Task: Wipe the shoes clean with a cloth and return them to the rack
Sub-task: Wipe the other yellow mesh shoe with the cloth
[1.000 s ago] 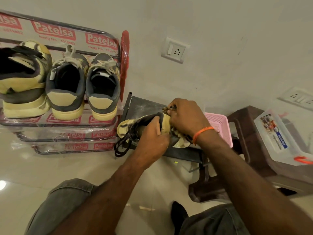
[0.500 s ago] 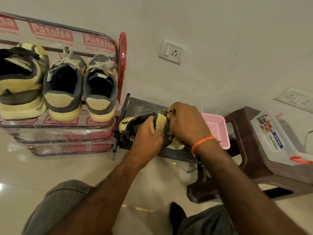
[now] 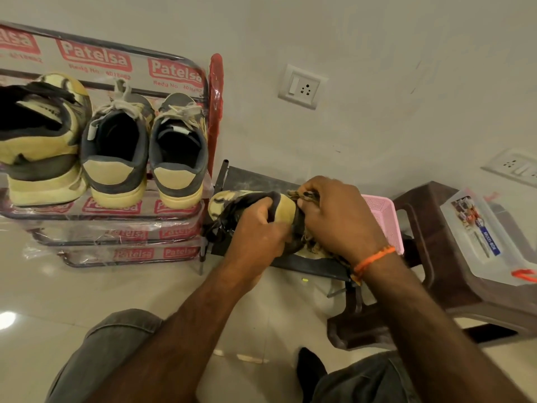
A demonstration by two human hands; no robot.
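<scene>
A cream and black shoe (image 3: 283,209) lies on its side over a dark metal stand (image 3: 308,266), toe pointing left. My left hand (image 3: 258,231) grips its collar, fingers hooked into the opening. My right hand (image 3: 334,216) clutches a mottled brown cloth (image 3: 305,196) against the shoe's heel; most of the cloth is hidden under the hand. Three shoes stand on the top shelf of the wire rack (image 3: 116,216): a matching cream and black shoe (image 3: 40,141) and a grey and cream pair (image 3: 145,152).
A pink basket (image 3: 383,222) sits behind my right hand. A brown plastic stool (image 3: 430,257) at the right carries a clear lidded box (image 3: 488,239). Wall sockets are above. My knees are at the bottom over a glossy tile floor.
Both hands and the shoe have shifted slightly left and lower on the stand. My left hand has slid along the shoe's opening toward the heel; the right keeps rubbing the cloth there.
</scene>
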